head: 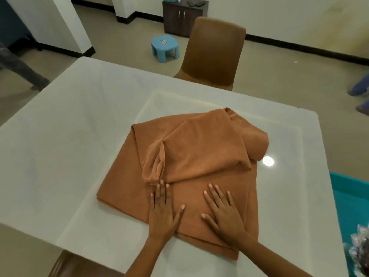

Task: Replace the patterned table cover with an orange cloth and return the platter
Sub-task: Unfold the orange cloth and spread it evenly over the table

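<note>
Orange cloth [191, 156] lies bunched on white table [79, 116], brown chair [215, 50] behind.

White table [79, 120] — folded orange cloth [195, 156] directly on it

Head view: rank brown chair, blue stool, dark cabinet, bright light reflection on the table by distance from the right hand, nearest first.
From the right hand, which lies flat on the orange cloth:
1. Light reflection: on the white table, just right of the cloth.
2. Brown chair: across the table at its far edge.
3. Blue stool: on the floor beyond, left of the chair.
4. Dark cabinet: against the back wall.
</note>
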The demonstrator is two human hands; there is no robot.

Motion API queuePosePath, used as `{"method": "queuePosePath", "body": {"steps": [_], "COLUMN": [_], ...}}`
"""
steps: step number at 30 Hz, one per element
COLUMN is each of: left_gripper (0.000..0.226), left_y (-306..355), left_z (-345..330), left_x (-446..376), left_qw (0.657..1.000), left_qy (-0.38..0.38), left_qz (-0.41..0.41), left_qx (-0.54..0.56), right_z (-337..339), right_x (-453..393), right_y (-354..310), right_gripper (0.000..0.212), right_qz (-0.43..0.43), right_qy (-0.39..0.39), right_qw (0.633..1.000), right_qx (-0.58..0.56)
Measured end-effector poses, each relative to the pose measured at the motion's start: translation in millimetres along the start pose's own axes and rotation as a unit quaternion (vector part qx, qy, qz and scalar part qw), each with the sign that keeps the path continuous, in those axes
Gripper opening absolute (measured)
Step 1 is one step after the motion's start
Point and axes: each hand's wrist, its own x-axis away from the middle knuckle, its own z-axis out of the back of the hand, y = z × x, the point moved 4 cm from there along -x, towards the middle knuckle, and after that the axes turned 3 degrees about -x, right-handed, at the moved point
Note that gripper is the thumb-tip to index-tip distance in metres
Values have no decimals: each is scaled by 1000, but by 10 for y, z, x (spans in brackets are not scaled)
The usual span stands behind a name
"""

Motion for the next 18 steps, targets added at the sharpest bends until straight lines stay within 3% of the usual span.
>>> {"method": "queuePosePath", "body": {"steps": [6, 11, 13, 15, 18], "left_gripper": [79, 77, 76, 74, 71], "left_y": [-31, 42, 53, 74, 90], "left_z": [-79, 105, 141, 92, -32], "left_x": [330, 239, 158, 101, -3], "left_qw": [1000, 998, 998, 995, 988], "left_qy": [1, 56, 49, 20, -16], "left_qz": [-1, -20, -44, -102, -151], "left_qx": [-3, 22, 18, -6, -24], "right_z": [147, 480, 561, 820, 1376], "right_x": [21, -927, -1175, -1370, -1792], "right_y": [-146, 25, 78, 144, 321], "right_gripper": [68, 83, 59, 32, 26], "right_qz": [24, 43, 104, 161, 105], "right_qy": [65, 96, 95, 153, 174], "right_qw": [997, 993, 988, 974, 979], "right_qx": [-44, 55, 67, 49, 27]}}
